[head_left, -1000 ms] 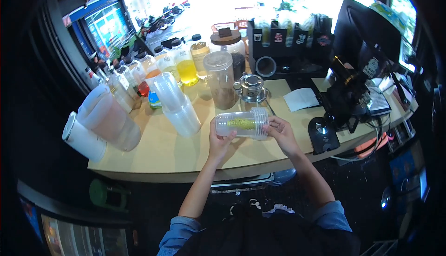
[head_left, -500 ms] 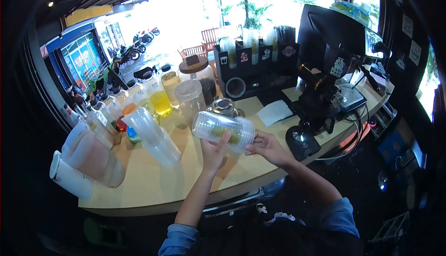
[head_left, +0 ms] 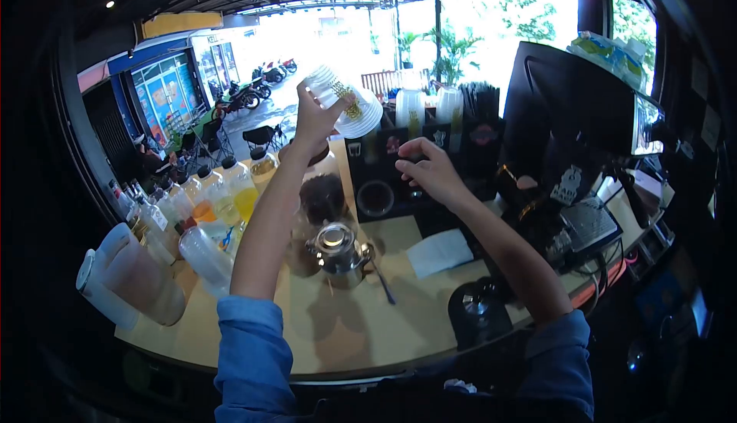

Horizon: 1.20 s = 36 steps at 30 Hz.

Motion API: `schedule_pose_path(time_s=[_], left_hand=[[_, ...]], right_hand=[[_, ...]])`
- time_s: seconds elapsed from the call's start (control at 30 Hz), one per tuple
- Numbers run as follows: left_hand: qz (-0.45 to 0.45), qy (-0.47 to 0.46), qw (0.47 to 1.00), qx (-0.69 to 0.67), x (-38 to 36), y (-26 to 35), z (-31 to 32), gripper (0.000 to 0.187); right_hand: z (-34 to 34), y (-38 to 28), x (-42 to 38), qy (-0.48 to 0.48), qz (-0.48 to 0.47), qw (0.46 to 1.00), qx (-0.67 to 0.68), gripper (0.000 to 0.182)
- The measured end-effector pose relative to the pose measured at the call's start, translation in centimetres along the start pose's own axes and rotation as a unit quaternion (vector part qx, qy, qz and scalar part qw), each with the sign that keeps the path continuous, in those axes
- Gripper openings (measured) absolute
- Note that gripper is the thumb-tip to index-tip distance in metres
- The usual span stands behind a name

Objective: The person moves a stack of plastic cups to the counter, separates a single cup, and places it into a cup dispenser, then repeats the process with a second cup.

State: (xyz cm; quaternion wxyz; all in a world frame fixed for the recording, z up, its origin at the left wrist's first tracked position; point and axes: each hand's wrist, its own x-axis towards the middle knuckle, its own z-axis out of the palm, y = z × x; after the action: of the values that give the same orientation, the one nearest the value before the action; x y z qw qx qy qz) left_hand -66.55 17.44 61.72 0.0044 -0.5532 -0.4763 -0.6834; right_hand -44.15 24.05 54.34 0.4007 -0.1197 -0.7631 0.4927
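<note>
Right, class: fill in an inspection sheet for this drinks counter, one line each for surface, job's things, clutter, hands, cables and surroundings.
Surface: wooden counter, bare at the near edge.
Job's things: stack of plastic cups, raised high.
Clutter: syrup bottles, metal filter, spoon, napkin, cup holder.
Hands: left hand grips the stack; right hand open, empty.
Cables: orange cable at the right.
Surroundings: parked motorbikes outside.

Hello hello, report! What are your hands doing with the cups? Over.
Left hand grips stack of plastic cups, raised high. Right hand empty, open, near black cup holder. Metal filter pot on counter below.
</note>
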Motion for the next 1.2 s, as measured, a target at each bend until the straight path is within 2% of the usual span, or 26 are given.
schedule_pose_path(time_s=[0.07,0.13,0.17,0.23,0.3,0.47,0.53,0.6,0.67,0.7,0.77,0.83,0.87,0.93,0.97,1.0,1.07,1.1,1.13,1.2], left_hand=[[-0.021,-0.030,0.999,0.022,3.3,-2.6,0.7,0.077],[0.023,-0.065,0.992,0.109,5.4,-4.6,1.5,0.068],[-0.010,-0.087,0.988,0.125,6.0,-5.0,1.7,0.072],[-0.023,-0.104,0.982,0.159,6.8,-6.0,2.1,0.075],[-0.038,-0.133,0.970,0.202,7.3,-7.0,2.2,0.086],[-0.065,-0.185,0.956,0.219,7.9,-9.6,2.1,0.089],[-0.100,-0.208,0.947,0.224,7.7,-11.1,1.8,0.089],[-0.085,-0.208,0.944,0.243,7.8,-12.6,1.7,0.092],[-0.134,-0.253,0.928,0.238,7.0,-12.0,2.0,0.100],[-0.163,-0.245,0.922,0.253,6.6,-11.7,2.2,0.100],[-0.134,-0.254,0.924,0.253,6.7,-14.0,2.0,0.100],[-0.078,-0.253,0.926,0.269,6.0,-14.2,2.0,0.100],[-0.082,-0.252,0.925,0.272,5.7,-12.9,2.0,0.100],[-0.119,-0.301,0.920,0.221,5.5,-11.4,2.1,0.101],[-0.142,-0.239,0.917,0.285,5.3,-11.8,2.3,0.101],[-0.141,-0.235,0.917,0.289,5.1,-11.8,2.3,0.101],[-0.072,-0.222,0.930,0.283,4.7,-11.2,2.2,0.106],[-0.031,-0.221,0.922,0.315,4.5,-11.0,2.1,0.098],[-0.032,-0.218,0.922,0.320,4.4,-10.5,2.0,0.098],[0.108,-0.240,0.850,0.456,3.8,-9.6,1.7,0.088]], right_hand=[[-0.7,0.7,1.3,-0.002,-0.050,0.994,-0.096,0.034],[-1.1,0.5,2.7,-0.001,-0.055,0.987,-0.148,0.035],[-1.2,0.9,3.6,0.000,-0.056,0.987,-0.148,0.035],[-1.2,1.4,5.4,0.017,-0.077,0.980,-0.184,0.036],[-1.2,1.7,6.5,0.014,-0.069,0.981,-0.183,0.036],[-1.0,2.9,8.1,0.003,-0.068,0.975,-0.210,0.037],[-0.7,3.5,8.5,0.022,-0.102,0.969,-0.225,0.039],[-0.6,3.8,8.8,0.016,-0.097,0.967,-0.234,0.039],[-0.6,3.9,9.2,0.013,-0.093,0.966,-0.242,0.040],[-0.6,4.0,9.5,0.014,-0.091,0.966,-0.242,0.042],[-0.2,3.6,10.0,0.012,-0.087,0.967,-0.239,0.045],[0.3,2.7,10.4,0.044,-0.145,0.934,-0.322,0.054],[0.6,3.2,11.2,0.041,-0.145,0.936,-0.318,0.054],[1.4,3.9,12.9,0.052,-0.245,0.879,-0.406,0.063],[1.7,4.0,13.6,0.028,-0.214,0.881,-0.421,0.067],[2.0,4.3,14.0,0.028,-0.219,0.881,-0.419,0.067],[2.3,4.3,14.4,-0.003,-0.198,0.871,-0.450,0.069],[2.4,4.4,14.3,0.001,-0.195,0.862,-0.468,0.070],[2.4,4.3,14.3,-0.001,-0.199,0.863,-0.464,0.070],[2.3,4.3,14.0,-0.011,-0.186,0.865,-0.465,0.074]])
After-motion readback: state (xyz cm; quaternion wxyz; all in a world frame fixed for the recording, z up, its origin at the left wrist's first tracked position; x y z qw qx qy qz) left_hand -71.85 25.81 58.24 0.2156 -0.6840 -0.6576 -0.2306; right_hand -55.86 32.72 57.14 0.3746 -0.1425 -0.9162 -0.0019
